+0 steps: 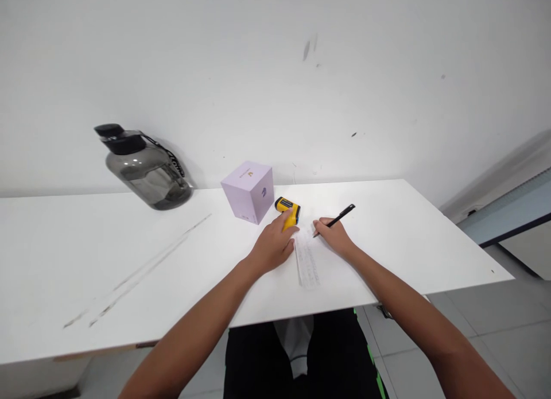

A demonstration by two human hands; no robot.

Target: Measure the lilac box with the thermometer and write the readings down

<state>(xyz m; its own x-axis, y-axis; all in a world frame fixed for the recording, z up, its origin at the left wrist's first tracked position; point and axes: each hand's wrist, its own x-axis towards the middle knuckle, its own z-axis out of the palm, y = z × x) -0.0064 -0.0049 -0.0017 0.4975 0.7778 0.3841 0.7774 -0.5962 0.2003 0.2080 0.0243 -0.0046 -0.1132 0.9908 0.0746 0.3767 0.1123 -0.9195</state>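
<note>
One slim black pen (342, 213) pinched in right hand (338, 237), tip by the white written-on paper strip (307, 267) on white bench (400, 227); left hand (271, 245) touches yellow-and-black boxy device (286, 203), grip unclear. Probably mid-writing; next stroke calls for steady paper.

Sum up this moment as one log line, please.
left hand: on yellow device; right hand: holding black pen; paper: between hands; lilac box: beside yellow device
</note>
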